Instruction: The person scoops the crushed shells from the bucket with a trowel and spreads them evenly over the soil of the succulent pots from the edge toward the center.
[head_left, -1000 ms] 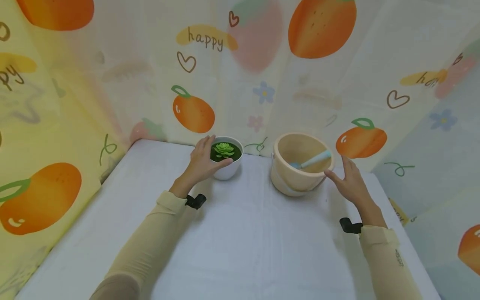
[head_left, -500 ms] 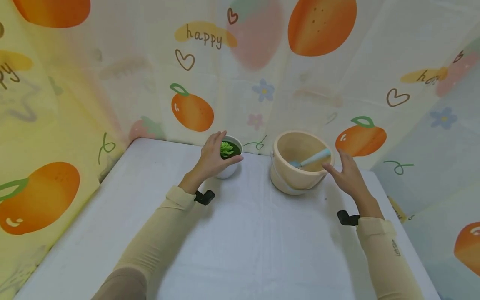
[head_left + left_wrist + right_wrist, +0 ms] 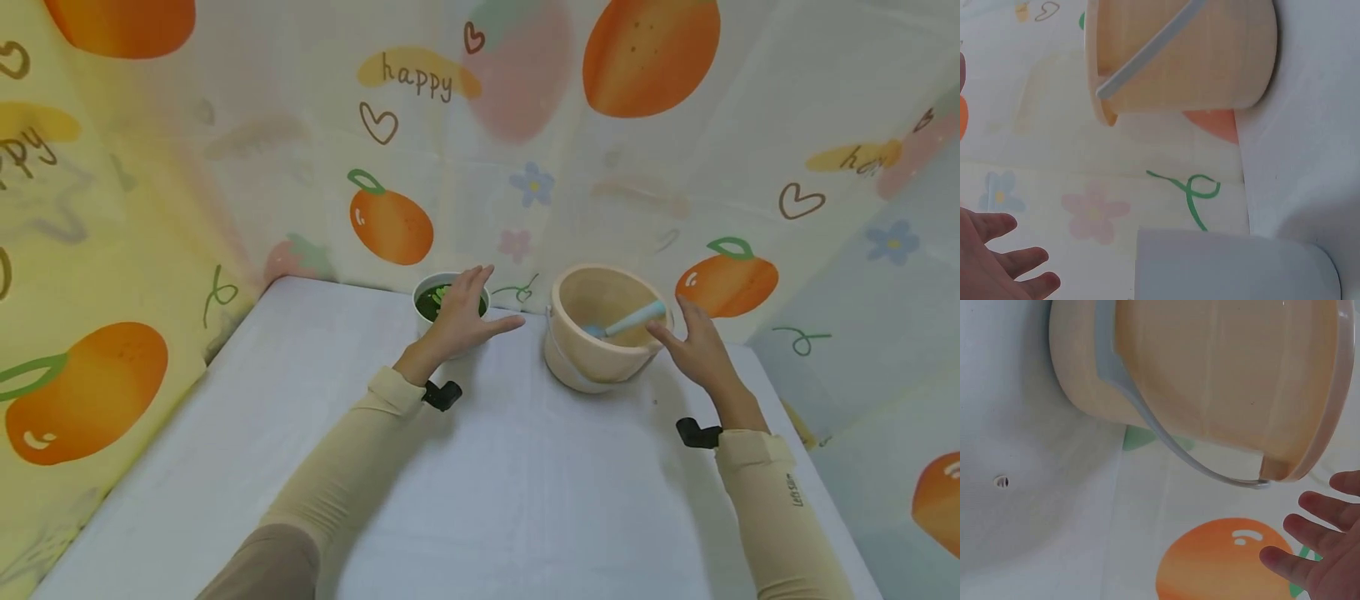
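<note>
A beige bucket point(image 3: 581, 354) with a pale grey handle point(image 3: 1172, 447) stands at the back of the table. Inside it lies a light blue tool point(image 3: 636, 317) whose head is partly hidden. Beside the bucket's right rim is my right hand point(image 3: 699, 346), fingers spread, the thumb near the rim; whether it touches cannot be told. My left hand point(image 3: 461, 321) hovers in front of a white pot point(image 3: 1229, 269), thumb and fingers apart, holding nothing. It covers much of the pot and its green succulent point(image 3: 438, 296) in the head view.
A white cloth covers the table point(image 3: 480, 483). Fruit-printed curtains point(image 3: 300, 192) rise close behind the pot and bucket and along both sides. A small dark-and-white speck point(image 3: 1001, 482) lies on the cloth near the bucket.
My left hand has moved right across the front of the pot, toward the bucket. The right hand has shifted only slightly, staying by the rim. Pot and bucket have stayed in place.
</note>
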Demonstrator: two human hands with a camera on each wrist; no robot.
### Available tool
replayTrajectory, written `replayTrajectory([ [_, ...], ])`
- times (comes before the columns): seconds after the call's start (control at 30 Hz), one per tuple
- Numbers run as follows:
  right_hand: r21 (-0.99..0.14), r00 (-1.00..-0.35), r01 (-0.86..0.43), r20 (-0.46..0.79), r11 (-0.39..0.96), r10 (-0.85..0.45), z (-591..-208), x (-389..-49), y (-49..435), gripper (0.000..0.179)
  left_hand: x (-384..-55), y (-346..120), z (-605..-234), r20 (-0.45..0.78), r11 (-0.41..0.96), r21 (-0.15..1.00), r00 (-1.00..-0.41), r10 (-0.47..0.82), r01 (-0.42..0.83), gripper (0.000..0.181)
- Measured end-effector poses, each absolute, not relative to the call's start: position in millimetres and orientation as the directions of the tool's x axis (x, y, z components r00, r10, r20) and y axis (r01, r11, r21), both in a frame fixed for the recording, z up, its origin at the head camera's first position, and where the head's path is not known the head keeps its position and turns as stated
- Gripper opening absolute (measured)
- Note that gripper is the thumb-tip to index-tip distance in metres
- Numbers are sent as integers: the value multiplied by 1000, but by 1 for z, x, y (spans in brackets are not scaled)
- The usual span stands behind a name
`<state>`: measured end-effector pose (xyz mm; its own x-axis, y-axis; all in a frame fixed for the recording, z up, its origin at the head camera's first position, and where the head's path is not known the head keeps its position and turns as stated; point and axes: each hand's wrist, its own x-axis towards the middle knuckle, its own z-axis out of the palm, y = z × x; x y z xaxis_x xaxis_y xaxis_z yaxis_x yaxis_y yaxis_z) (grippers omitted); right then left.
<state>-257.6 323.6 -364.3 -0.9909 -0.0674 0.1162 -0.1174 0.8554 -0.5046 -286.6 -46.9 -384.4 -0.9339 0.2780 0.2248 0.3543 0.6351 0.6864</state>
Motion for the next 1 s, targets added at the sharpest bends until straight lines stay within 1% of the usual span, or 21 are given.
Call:
replayTrajectory([
  [0.3, -513, -997, -65, 59, 856, -41, -360, -264, 323, 93, -285, -23, -384, 224, 623, 687, -924, 309, 374, 98],
  [0.5, -504, -998, -60, 41, 862, -46, -358, -268, 323, 92, -286, -10, -385, 239, 593, 700, -913, 331, 398, 94],
  [0.7, -490, -998, -61, 13, 870, -62, -358, -273, 323, 90, -288, 4, -386, 224, 551, 736, -910, 349, 393, 89],
  [1.0, -466, -997, -62, -6, 883, -73, -359, -282, 324, 92, -294, 21, -389, 176, 533, 766, -915, 363, 359, 91],
])
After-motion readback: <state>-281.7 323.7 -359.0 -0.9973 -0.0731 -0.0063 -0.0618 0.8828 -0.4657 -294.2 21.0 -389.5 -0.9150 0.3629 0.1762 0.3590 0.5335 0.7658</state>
